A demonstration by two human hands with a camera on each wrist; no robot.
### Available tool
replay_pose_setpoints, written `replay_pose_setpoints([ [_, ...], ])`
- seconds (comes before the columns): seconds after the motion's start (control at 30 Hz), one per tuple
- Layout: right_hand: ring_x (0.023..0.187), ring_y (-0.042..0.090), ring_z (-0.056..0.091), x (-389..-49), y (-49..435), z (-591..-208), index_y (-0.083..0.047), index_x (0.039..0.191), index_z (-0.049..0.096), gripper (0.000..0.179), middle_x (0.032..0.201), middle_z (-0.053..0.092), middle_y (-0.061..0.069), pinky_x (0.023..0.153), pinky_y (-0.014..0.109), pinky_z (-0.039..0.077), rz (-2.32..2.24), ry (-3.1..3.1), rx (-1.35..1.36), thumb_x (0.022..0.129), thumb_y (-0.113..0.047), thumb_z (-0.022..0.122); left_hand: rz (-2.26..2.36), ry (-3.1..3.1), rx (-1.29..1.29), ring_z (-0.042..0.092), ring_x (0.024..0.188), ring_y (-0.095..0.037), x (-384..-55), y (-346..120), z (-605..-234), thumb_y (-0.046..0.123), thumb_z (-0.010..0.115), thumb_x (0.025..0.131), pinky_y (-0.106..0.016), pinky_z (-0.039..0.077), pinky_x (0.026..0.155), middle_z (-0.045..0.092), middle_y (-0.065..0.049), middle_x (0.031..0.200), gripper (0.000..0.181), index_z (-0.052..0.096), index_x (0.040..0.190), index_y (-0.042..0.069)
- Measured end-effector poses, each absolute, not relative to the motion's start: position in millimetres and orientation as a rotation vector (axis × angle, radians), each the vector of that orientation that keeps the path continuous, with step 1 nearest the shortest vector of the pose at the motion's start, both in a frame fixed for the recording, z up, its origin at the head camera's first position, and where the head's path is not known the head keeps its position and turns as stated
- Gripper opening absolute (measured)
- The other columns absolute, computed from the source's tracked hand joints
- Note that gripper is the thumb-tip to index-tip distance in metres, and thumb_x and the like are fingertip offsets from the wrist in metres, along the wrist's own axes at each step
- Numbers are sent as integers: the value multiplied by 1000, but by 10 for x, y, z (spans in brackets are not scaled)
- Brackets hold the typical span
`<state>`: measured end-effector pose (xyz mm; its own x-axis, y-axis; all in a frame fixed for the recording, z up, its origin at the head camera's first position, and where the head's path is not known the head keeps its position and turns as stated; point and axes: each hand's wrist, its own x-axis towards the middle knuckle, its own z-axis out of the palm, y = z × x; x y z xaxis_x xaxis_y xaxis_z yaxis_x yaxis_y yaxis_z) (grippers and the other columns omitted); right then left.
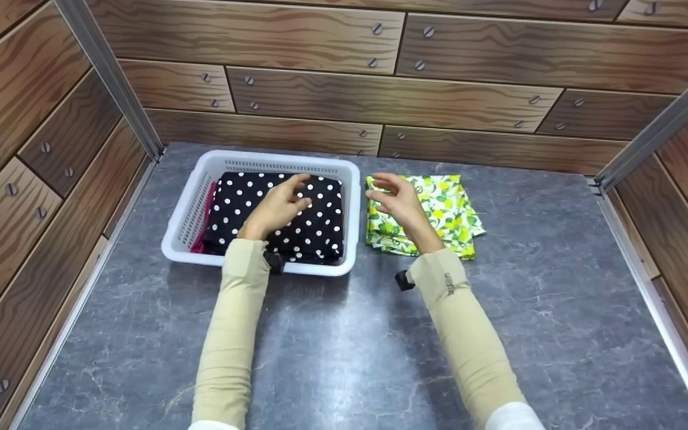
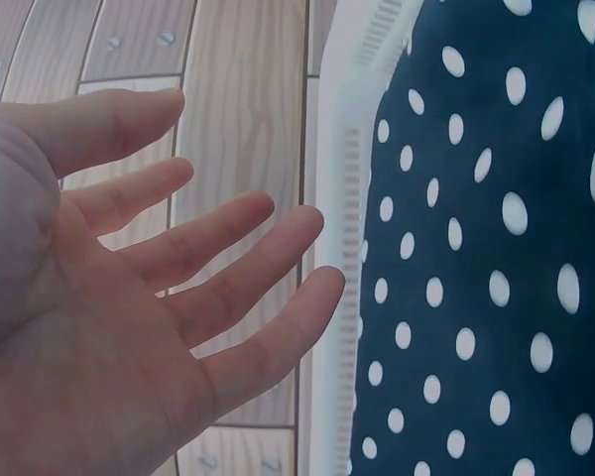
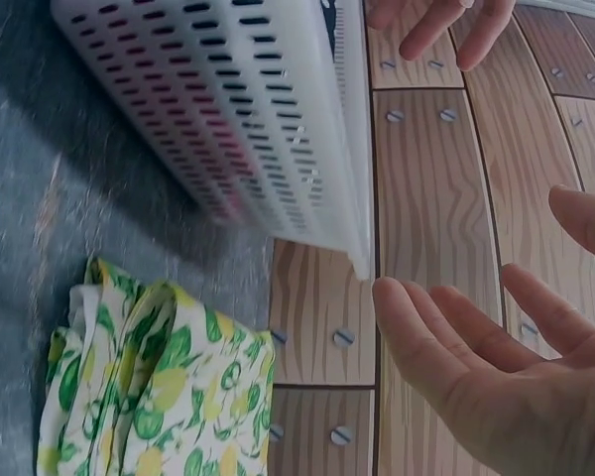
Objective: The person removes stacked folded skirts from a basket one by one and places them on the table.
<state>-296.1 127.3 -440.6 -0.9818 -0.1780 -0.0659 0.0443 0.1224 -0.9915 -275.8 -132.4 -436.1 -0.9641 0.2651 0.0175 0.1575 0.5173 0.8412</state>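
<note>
Folded black cloth with white polka dots (image 1: pixel 242 203) lies in a white plastic basket (image 1: pixel 353 203). My left hand (image 1: pixel 276 209) hovers over this cloth, fingers spread and relaxed, holding nothing; the left wrist view shows its palm and the dotted cloth (image 2: pixel 476 297) beyond. To the basket's right, a folded cloth with a yellow lemon and green leaf print (image 1: pixel 448 209) rests on the table. Above its left part is my right hand (image 1: pixel 399 202), fingers loosely bent and empty. The right wrist view has the lemon cloth (image 3: pixel 193 387) below that hand, its folded layers visible.
A magenta cloth (image 1: pixel 205 224) peeks out under the dotted one at the basket's left side. The grey marbled table (image 1: pixel 332 358) is enclosed by wood-patterned walls (image 1: pixel 320 89) at the back and both sides, with metal posts (image 1: pixel 120 77) at the corners.
</note>
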Motion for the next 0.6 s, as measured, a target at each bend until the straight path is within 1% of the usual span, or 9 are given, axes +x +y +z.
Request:
replay_pose_setpoints([
  [0.13, 124, 37, 56, -2964, 1205, -4383, 5, 144, 51, 49, 144, 50, 27, 100, 48, 50, -1955, 2223, -147, 98, -6, 64, 1434, 2647, 356, 59, 120, -41, -2728, -1413, -4353, 6, 57, 100, -49, 50, 100, 46, -31, 147, 56, 39, 153, 0],
  [0.33, 125, 39, 56, -2966, 1135, -4364, 6, 146, 47, 51, 147, 47, 26, 102, 52, 49, -1909, 2213, -149, 98, -5, 62, 1431, 2663, 328, 59, 121, -41, -2696, -1544, -4389, 7, 58, 100, -50, 48, 103, 46, -31, 147, 57, 38, 153, -1],
  [0.4, 125, 39, 56, -2974, 1104, -4356, 6, 146, 47, 52, 147, 47, 26, 102, 53, 49, -1896, 2216, -155, 98, -5, 63, 1422, 2681, 316, 59, 120, -41, -2686, -1591, -4386, 7, 58, 100, -49, 49, 101, 47, -31, 146, 57, 38, 153, -1],
  [0.53, 125, 40, 55, -2970, 1045, -4321, 6, 145, 49, 51, 146, 47, 26, 101, 51, 50, -1882, 2214, -157, 97, -5, 64, 1422, 2693, 303, 59, 119, -40, -2673, -1672, -4364, 6, 57, 100, -49, 53, 93, 47, -31, 146, 57, 38, 153, -1],
  [0.6, 126, 40, 55, -2968, 1019, -4311, 6, 144, 49, 51, 146, 47, 27, 100, 51, 50, -1881, 2205, -148, 97, -4, 64, 1411, 2695, 303, 59, 120, -40, -2672, -1702, -4362, 6, 57, 100, -49, 54, 91, 47, -31, 145, 57, 37, 153, -1],
])
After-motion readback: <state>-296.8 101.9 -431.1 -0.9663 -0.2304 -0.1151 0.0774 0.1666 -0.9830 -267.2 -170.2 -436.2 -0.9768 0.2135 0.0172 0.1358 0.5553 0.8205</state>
